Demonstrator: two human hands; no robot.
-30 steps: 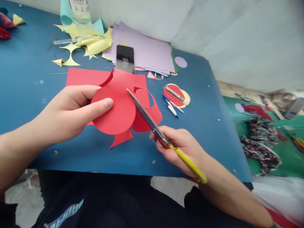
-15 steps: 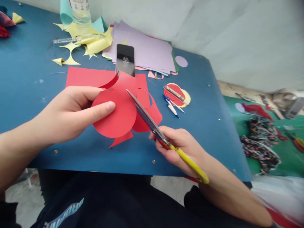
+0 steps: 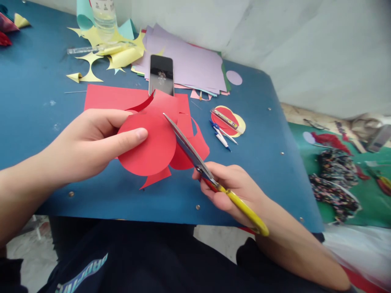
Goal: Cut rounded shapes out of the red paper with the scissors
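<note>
My left hand (image 3: 100, 140) pinches a piece of red paper (image 3: 149, 150) whose lower part is cut into a round edge, thumb on top and fingers underneath. A strip of the same paper curls up beyond the fingers. In my right hand (image 3: 232, 191) are scissors (image 3: 195, 158) with yellow and red handles. Their blades point up and left and lie at the right edge of the round part. Red offcuts (image 3: 192, 152) hang or lie under and beside the blades; which are still joined I cannot tell. A red sheet (image 3: 106, 95) lies on the table behind.
A phone (image 3: 161, 75) lies by stacked purple paper (image 3: 189, 61). Yellow scraps (image 3: 91, 67) surround a bottle (image 3: 104, 18). At right are a utility knife (image 3: 225, 119) on red and yellow circles, a blue-and-white compass (image 3: 220, 136) and a purple circle (image 3: 234, 77). Beyond is a green table (image 3: 305, 162).
Almost nothing differs. The red paper and my left hand have shifted up very slightly, while the scissors stay at the same edge.
</note>
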